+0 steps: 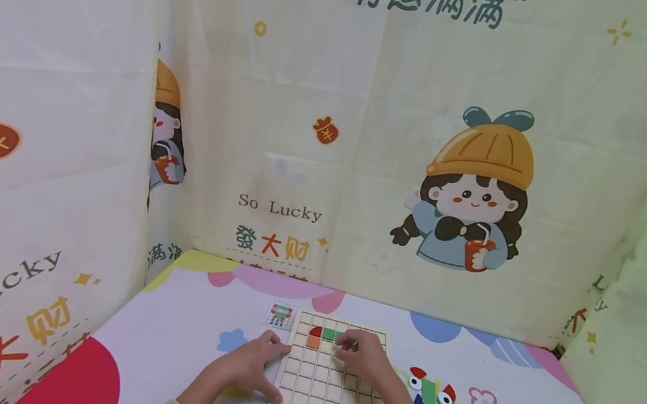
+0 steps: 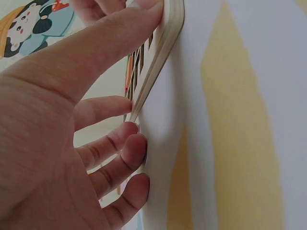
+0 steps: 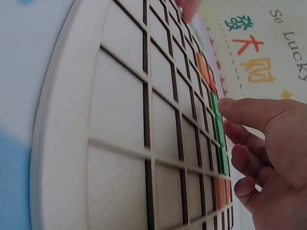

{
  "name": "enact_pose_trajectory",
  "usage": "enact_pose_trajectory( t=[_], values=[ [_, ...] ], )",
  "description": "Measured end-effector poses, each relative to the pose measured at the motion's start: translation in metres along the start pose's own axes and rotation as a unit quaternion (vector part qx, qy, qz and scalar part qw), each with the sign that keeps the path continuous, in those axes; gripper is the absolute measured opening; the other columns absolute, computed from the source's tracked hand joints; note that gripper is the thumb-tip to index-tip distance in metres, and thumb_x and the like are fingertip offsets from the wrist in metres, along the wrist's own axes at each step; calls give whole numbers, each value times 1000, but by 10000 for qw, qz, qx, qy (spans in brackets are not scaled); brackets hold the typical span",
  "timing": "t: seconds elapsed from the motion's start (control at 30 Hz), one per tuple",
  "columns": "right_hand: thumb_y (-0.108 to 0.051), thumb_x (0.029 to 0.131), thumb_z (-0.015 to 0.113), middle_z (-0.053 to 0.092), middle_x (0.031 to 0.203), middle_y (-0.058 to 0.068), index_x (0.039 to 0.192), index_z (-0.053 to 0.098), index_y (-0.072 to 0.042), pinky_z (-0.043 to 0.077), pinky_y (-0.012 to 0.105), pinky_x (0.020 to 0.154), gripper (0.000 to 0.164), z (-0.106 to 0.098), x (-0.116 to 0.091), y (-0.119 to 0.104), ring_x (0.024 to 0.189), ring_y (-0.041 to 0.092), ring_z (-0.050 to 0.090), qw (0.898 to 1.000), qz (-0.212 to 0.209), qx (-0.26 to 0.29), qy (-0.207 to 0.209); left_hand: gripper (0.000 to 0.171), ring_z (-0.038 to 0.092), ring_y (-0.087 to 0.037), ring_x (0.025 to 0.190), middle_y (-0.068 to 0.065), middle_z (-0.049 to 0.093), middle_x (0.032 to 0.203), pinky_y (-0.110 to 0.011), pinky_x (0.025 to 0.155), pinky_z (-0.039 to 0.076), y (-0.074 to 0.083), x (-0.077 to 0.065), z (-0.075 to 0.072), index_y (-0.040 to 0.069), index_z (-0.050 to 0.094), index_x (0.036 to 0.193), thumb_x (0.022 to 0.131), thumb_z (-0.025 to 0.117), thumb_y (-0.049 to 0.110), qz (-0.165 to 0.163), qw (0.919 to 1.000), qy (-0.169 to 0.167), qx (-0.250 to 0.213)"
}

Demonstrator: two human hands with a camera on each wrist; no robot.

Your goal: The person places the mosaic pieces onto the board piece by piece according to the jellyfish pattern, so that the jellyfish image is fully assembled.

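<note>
On the desk (image 1: 519,388) lies one gridded board (image 1: 317,388). Left hand (image 1: 252,363), fingers spread, touches its left edge; right hand (image 1: 365,357) bends over green tiles (image 3: 218,125) near its far edge, between two red tiles (image 3: 212,85), two orange tiles (image 3: 203,69); whether pinching, I cannot tell.

Wide head view, close wrist views
The head camera looks forward and down over table (image 1: 173,338) and curtain (image 1: 414,58); the left wrist camera, close beside the left hand (image 2: 53,129), faces the board's (image 2: 171,33) edge; the right looks low across it; all three share the board
</note>
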State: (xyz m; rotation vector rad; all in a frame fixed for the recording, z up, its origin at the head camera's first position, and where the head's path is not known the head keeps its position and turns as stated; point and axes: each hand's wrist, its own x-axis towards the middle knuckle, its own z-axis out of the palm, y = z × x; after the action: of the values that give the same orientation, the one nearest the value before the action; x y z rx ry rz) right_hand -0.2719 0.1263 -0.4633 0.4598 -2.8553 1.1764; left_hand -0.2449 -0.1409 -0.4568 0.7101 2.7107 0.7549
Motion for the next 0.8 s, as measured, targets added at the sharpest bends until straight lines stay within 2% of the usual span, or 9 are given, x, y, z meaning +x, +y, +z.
enact_pose_trajectory(
  t=[0.1,0.3,0.6,0.8],
  values=[
    [-12,85,72,62,83,-3,94,72,-11,44,24,63,9,-7,-6,6,76,13,51,9999,143,12,62,91,47,-16,98,2,45,117,-34,87,45,1,-1,-1,16,52,140,63,87,49,-53,10000,-4,3],
    [-13,84,73,63,83,-3,93,72,-12,44,23,63,9,-27,-20,26,73,12,51,9996,114,-68,259,90,47,-16,98,1,45,118,-35,87,45,3,-2,-1,16,51,140,64,86,48,-60,10000,10,19],
    [-11,80,76,61,80,-4,89,71,-16,40,25,58,12,-57,-42,52,69,14,47,9907,1137,-451,602,91,47,-16,98,2,45,118,-35,87,45,1,0,0,16,51,141,63,87,49,-86,10000,-22,18],
    [-14,77,79,61,82,-2,90,71,-13,42,28,65,16,-77,-60,71,74,14,49,9853,1403,-787,583,91,47,-17,98,1,45,119,-35,87,45,3,-1,-1,15,51,141,64,86,49,-44,10000,-7,43]
  ],
)
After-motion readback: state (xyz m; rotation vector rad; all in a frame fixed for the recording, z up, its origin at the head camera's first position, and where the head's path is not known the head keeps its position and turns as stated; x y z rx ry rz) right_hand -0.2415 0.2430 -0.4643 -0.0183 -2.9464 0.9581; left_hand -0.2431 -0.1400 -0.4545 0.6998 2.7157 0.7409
